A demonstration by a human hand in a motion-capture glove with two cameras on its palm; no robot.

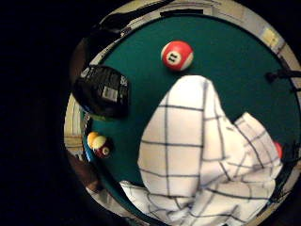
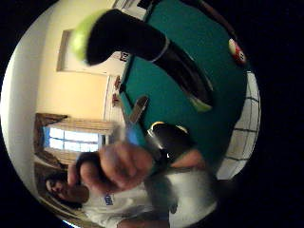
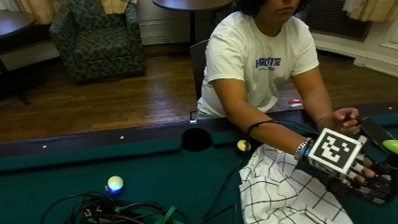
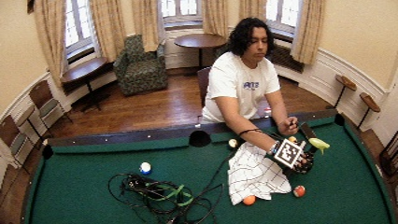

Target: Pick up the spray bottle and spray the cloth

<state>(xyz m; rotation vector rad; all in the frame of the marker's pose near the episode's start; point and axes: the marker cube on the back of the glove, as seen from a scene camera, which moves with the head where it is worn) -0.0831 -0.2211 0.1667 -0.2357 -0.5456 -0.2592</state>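
A white checked cloth (image 3: 280, 191) lies crumpled on the green felt in front of the person, as the wide outside view also shows (image 4: 255, 175). My gloved right hand (image 3: 359, 176) hovers just past the cloth's right edge and grips a black spray bottle (image 3: 375, 134), which has a lime-green nozzle (image 3: 391, 146). The bare left hand (image 3: 342, 120) touches the bottle's upper end. From the little finger side, the cloth (image 1: 202, 150) lies below the palm and the bottle's barcoded body (image 1: 103, 89) sits beside it. The thumb side shows the bottle (image 2: 142, 42) close up.
A red striped ball (image 1: 177, 55) rests on the felt near the cloth. An orange ball (image 4: 249, 200) and a red ball (image 4: 300, 191) lie at the cloth's near edge. A tangle of cables (image 4: 155, 191) and a blue-white ball (image 4: 145, 167) sit to the left. A side pocket (image 3: 196, 139) interrupts the far rail.
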